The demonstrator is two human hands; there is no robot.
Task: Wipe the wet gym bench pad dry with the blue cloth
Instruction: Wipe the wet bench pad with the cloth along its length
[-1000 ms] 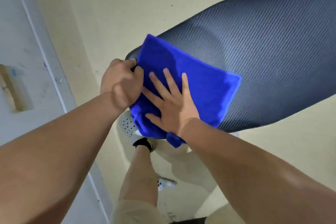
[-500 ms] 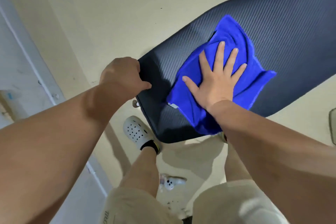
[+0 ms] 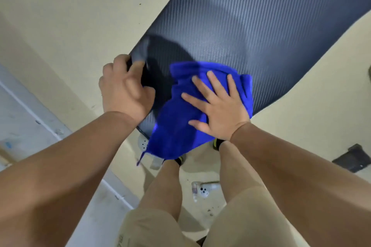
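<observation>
The dark textured gym bench pad (image 3: 261, 32) runs from the middle of the view up to the top right. The blue cloth (image 3: 176, 126) lies bunched on the pad's near end and hangs over its near edge. My right hand (image 3: 218, 106) presses flat on the cloth with fingers spread. My left hand (image 3: 124, 88) grips the pad's left near corner, fingers curled round the edge. A small grey smear shows on the pad just above my left hand.
Beige floor surrounds the bench. My legs in beige shorts stand below the pad's end. A white clog (image 3: 143, 143) peeks out under the cloth. A small white object (image 3: 202, 189) lies on the floor between my legs. A dark bracket (image 3: 353, 158) sits at right.
My right hand has dragged the cloth back from further up the pad to its near end, where it now overhangs the edge. My left hand stays on the corner.
</observation>
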